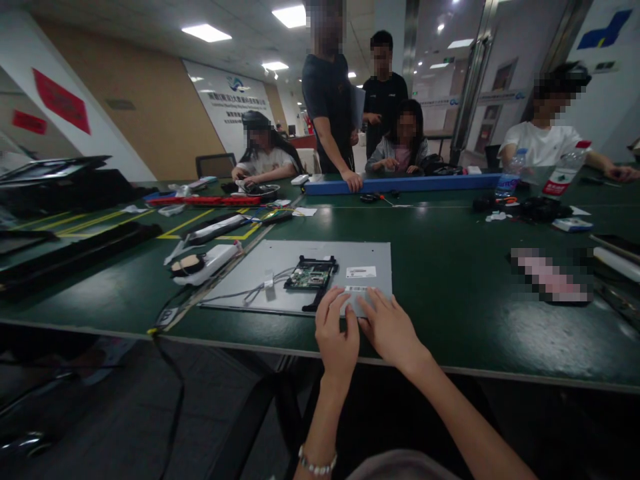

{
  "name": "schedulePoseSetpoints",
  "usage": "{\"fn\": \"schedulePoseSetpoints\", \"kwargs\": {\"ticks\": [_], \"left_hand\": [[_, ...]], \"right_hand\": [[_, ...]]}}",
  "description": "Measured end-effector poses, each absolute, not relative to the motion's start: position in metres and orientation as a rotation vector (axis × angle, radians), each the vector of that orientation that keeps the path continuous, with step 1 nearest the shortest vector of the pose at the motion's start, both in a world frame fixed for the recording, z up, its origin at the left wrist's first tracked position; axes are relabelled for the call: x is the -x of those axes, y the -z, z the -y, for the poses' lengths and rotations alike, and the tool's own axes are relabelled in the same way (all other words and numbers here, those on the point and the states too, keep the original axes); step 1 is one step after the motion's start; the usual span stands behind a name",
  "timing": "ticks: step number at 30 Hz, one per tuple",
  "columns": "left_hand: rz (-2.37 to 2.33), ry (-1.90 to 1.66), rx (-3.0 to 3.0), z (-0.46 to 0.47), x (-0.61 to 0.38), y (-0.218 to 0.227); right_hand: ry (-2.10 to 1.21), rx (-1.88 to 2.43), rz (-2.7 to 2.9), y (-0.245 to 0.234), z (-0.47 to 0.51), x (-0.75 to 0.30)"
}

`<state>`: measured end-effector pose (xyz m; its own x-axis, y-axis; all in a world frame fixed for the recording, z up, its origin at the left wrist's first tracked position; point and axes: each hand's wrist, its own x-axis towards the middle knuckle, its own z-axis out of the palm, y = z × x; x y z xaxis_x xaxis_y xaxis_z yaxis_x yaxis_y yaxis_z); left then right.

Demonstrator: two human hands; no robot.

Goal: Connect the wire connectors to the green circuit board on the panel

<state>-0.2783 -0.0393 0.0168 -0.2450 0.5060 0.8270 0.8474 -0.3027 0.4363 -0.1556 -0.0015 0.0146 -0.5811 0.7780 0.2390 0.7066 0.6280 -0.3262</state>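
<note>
Panel (280,253), one, grey, flat: lay near the table's front edge, directly before the person. Long axis ran left to right, roughly parallel to that edge; short sides pointed away from the person. Mounted on it, right of middle: board (311,273), green, in a black frame. Cables (255,290), grey, ran leftward from the board toward the panel's near left corner, with a tab over them. Label (361,272), white, sat right of the board, lengthwise with the panel.

Hands, two, bare: left hand (337,327) and right hand (390,327) met at the near right corner, fingers bent, fingertips close together around a barcode (355,289). Whether they pinched anything could not be told. Bracelet (317,460), pale beads, on the left wrist.

Table (460,280): dark green, glossy, with yellow lines (187,223) at left. Also on it: white device (207,263), left of the panel; red strip (210,200), beyond; blue bar (410,184), long, lying crosswise at the far side; two bottles (511,175), right.

Room: three seated people, two standing, across the table; wall sign (230,107); red sheets (61,100) at left; lit ceiling lamps (207,33).
</note>
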Motion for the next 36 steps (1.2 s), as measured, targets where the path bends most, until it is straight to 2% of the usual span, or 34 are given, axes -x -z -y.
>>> {"fn": "schedulePoseSetpoints", "kwargs": {"ticks": [3, 10, 15, 19, 26, 32, 36], "left_hand": [[1.775, 1.376, 1.670, 0.037, 0.303, -0.021], [2.118, 0.597, 1.789, -0.002, 0.377, -0.013], [2.306, 0.201, 1.805, -0.047, 0.402, -0.032], [2.375, 0.160, 1.680, -0.073, 0.407, -0.043], [2.431, 0.257, 1.450, -0.105, 0.409, -0.034], [2.328, 0.264, 1.538, -0.085, 0.428, -0.050], [2.397, 0.084, 1.532, -0.058, 0.467, -0.063]], "right_hand": [[-0.268, 1.202, 2.452, -0.010, 0.004, 0.157], [-0.300, 1.185, 2.426, -0.008, 0.005, 0.155], [-0.287, 1.185, 2.417, -0.009, 0.005, 0.154], [-0.284, 1.179, 2.417, -0.009, 0.006, 0.153], [-0.290, 1.177, 2.420, -0.009, 0.005, 0.154], [-0.298, 1.173, 2.419, -0.010, 0.004, 0.153], [-0.304, 1.162, 2.415, -0.009, 0.005, 0.153]]}}
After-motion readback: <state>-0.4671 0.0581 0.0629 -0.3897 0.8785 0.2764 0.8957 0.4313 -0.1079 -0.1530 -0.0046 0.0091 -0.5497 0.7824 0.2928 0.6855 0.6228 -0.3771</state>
